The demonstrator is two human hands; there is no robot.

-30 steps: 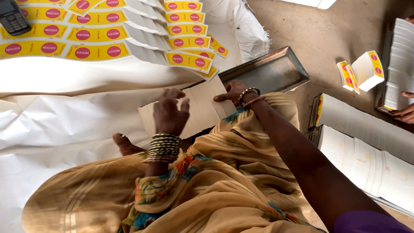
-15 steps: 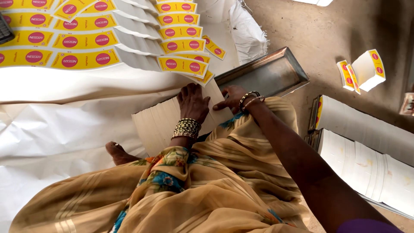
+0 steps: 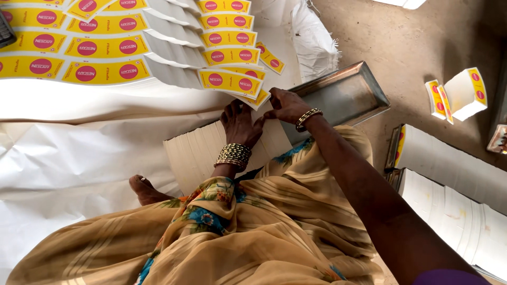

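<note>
Both hands, left hand [image 3: 240, 122] and right hand [image 3: 287, 105], have reached forward to the yellow label [image 3: 253, 98].

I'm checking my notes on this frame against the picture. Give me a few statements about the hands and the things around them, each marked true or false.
1. Both hands rest at the far edge of a fanned stack of white sheets. True.
2. The left hand wears no bangles. False: a band of gold bangles sits on its wrist.
3. A metal tray lies just beyond the right hand. True.
4. The yellow printed sheets are piled on the person's lap. False: they lie spread in overlapping rows on the white sheet ahead.
5. A bare foot shows left of the stack. True.
</note>
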